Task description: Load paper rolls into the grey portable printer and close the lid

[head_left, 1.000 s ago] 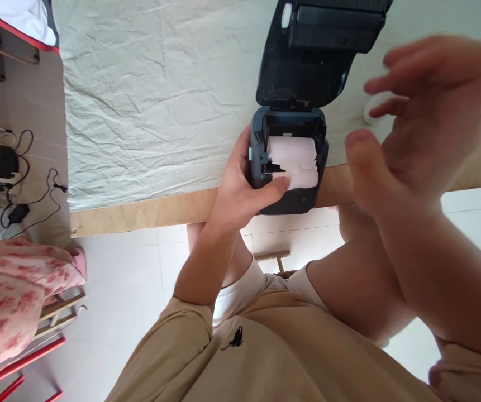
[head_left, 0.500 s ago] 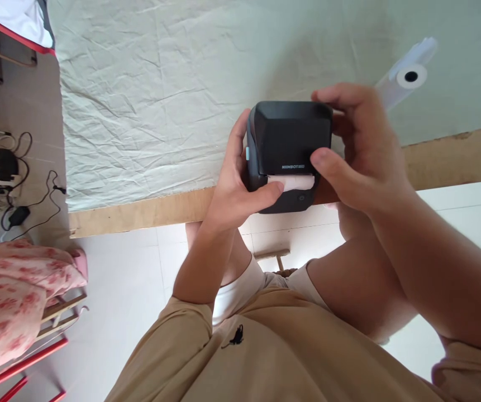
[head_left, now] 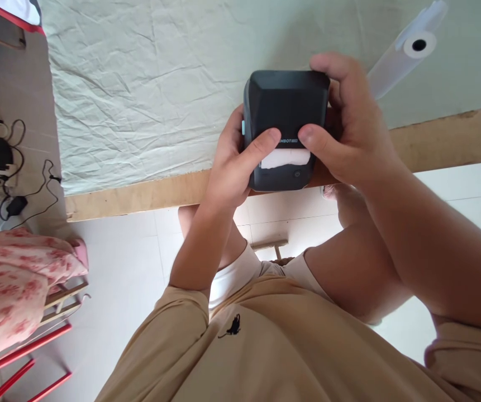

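Between my two hands is a black label printer [head_left: 286, 106] with a light-blue tab on its left side. A white paper strip [head_left: 285, 158] sticks out of its front slot, above a round power button. My left hand [head_left: 236, 159] is wrapped round the left side, its thumb lying on the front of the lid and covering part of the lettering. My right hand [head_left: 349, 120] grips the right side, with its thumb at the lid's front edge and the index finger over the back right corner. The remaining fingers of both hands are partly hidden.
A white paper roll [head_left: 419, 44] with a black core stands on the pale green tablecloth [head_left: 139, 89], right of the printer. The table's bare wooden edge [head_left: 139, 196] runs nearest me. Tangled cables [head_left: 1, 156] and a flowered pink cloth [head_left: 9, 279] are at the left.
My left thumb has moved from the paper strip up onto the lid. The right thumb has shifted slightly left along the lid's front. Printer and table appear higher in view.
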Demonstrator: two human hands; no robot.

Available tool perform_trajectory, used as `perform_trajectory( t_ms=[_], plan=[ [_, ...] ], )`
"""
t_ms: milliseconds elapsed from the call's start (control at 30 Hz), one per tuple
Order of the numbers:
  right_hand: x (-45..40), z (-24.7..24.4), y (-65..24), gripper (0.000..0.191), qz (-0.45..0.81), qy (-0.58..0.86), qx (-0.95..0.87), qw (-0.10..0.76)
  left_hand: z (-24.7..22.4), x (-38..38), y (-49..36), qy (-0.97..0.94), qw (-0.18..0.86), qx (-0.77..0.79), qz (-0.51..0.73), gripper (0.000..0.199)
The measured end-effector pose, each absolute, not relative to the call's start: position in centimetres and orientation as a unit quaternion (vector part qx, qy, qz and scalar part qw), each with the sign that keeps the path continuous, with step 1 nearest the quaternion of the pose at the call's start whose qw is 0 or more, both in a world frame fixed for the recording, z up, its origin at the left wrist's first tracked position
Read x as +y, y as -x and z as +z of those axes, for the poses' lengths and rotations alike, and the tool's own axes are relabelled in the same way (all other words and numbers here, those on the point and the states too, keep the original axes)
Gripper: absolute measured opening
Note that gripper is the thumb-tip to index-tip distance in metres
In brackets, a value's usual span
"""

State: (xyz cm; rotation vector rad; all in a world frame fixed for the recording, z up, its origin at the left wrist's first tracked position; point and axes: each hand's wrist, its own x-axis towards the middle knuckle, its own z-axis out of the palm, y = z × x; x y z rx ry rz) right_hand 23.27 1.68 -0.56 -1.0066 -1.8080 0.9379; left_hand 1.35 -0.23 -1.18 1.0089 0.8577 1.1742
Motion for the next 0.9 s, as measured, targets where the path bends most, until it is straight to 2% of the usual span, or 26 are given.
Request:
perform_trajectory(
  t_ms=[200, 300, 400, 667, 900],
  plan=[
    [2.2, -0.2, -22.8, 0.077, 0.327, 0.429, -0.738, 0.405, -1.3, 0.3, -1.5, -0.435, 0.637, 0.329, 0.544, 0.040],
    [2.4, 0.2, -23.0, 0.069, 0.311, 0.427, -0.758, 0.384, -1.0, 0.0, -1.4, -0.445, 0.632, 0.339, 0.536, 0.029],
    [2.2, 0.8, -22.9, 0.061, 0.308, 0.413, -0.770, 0.376, -0.2, -0.5, -1.3, -0.446, 0.634, 0.357, 0.522, 0.035],
    [2.5, 0.3, -23.2, 0.058, 0.306, 0.403, -0.768, 0.392, 0.5, -0.6, -1.6, -0.451, 0.632, 0.392, 0.493, 0.047],
    [2.6, -0.5, -23.5, 0.060, 0.292, 0.399, -0.768, 0.407, 0.5, -0.4, -1.6, -0.435, 0.656, 0.347, 0.509, 0.030]
  ],
)
